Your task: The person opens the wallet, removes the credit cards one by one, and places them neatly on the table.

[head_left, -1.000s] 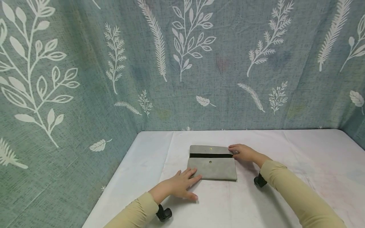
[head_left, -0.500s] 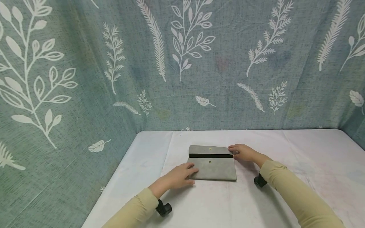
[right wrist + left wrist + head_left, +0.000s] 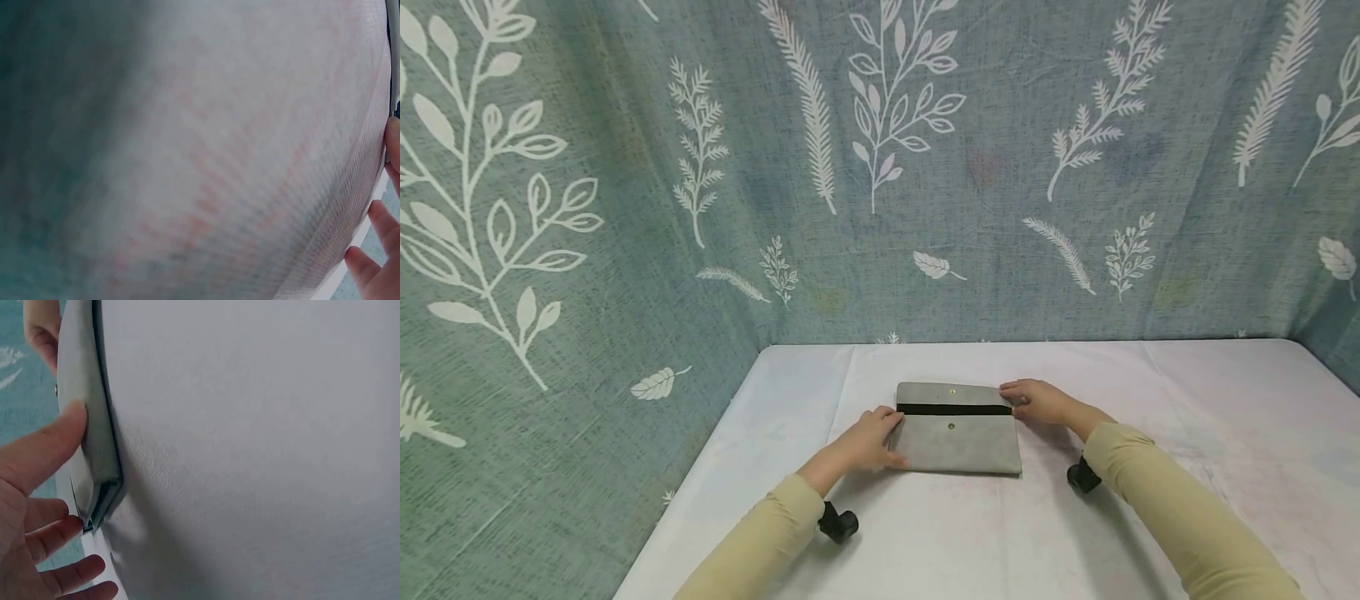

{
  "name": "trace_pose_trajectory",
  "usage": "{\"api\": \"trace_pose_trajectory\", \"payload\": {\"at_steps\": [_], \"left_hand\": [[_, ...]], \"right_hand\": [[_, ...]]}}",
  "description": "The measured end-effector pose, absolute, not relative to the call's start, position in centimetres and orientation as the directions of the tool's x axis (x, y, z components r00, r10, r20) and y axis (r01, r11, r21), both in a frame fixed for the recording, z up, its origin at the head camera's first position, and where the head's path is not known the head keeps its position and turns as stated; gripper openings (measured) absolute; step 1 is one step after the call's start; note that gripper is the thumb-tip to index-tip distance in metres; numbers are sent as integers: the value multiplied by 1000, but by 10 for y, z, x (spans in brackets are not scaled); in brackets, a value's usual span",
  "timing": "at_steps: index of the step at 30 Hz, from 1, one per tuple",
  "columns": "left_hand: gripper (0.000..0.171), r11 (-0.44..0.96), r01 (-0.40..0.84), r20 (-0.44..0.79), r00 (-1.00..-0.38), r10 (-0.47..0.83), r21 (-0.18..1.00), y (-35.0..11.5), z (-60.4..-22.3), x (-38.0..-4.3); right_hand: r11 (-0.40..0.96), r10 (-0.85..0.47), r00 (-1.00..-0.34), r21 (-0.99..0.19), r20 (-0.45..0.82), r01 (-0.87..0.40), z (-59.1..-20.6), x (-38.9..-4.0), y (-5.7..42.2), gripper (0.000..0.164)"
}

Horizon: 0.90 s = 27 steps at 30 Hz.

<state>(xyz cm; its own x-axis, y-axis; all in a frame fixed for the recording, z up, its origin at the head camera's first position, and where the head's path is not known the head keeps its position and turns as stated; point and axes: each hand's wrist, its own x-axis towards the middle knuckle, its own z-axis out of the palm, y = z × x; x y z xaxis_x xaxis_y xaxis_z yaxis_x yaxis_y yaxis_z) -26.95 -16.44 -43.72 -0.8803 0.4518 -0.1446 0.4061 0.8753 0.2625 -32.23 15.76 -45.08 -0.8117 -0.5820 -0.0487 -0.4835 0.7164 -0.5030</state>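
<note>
A grey wallet [image 3: 962, 450] lies on the white table with its flap [image 3: 928, 392] folded back, away from the person. A black strip [image 3: 955, 410] shows between flap and body, and both carry a small metal snap. On its left side, my left hand [image 3: 865, 442] holds the edge, thumb near the front corner and fingertips by the fold. The left wrist view shows that thumb [image 3: 59, 437] laid on the wallet's front edge [image 3: 94, 444], with fingers at its open end. At the flap's right end, my right hand [image 3: 1041, 402] pinches the edge.
White cloth [image 3: 1075, 550] covers the table. A green curtain [image 3: 1000, 275] with white leaf prints hangs behind it and along the left side. Each wrist wears a small black camera, the left one [image 3: 840, 525] low over the cloth.
My left hand has moved from the wallet's front left corner up along its left side, its spread fingers drawing in to the edge. My right hand stays at the flap's right end.
</note>
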Motion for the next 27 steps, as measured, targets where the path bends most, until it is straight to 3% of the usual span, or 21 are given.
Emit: {"api": "trace_pose_trajectory", "payload": {"at_steps": [13,21,27], "left_hand": [[92,851,373,-160,-877,454,369,-172,-443,-279],[89,836,409,-100,-876,472,365,-172,-442,-280],[76,801,463,1,-866,500,379,-176,-439,-280]], "right_hand": [[700,-581,-812,-540,-50,-468,-454,-323,159,43],[698,-592,-805,-521,-34,-491,-453,-324,160,43],[708,-580,-813,-527,-55,-470,-455,-323,160,43]]}}
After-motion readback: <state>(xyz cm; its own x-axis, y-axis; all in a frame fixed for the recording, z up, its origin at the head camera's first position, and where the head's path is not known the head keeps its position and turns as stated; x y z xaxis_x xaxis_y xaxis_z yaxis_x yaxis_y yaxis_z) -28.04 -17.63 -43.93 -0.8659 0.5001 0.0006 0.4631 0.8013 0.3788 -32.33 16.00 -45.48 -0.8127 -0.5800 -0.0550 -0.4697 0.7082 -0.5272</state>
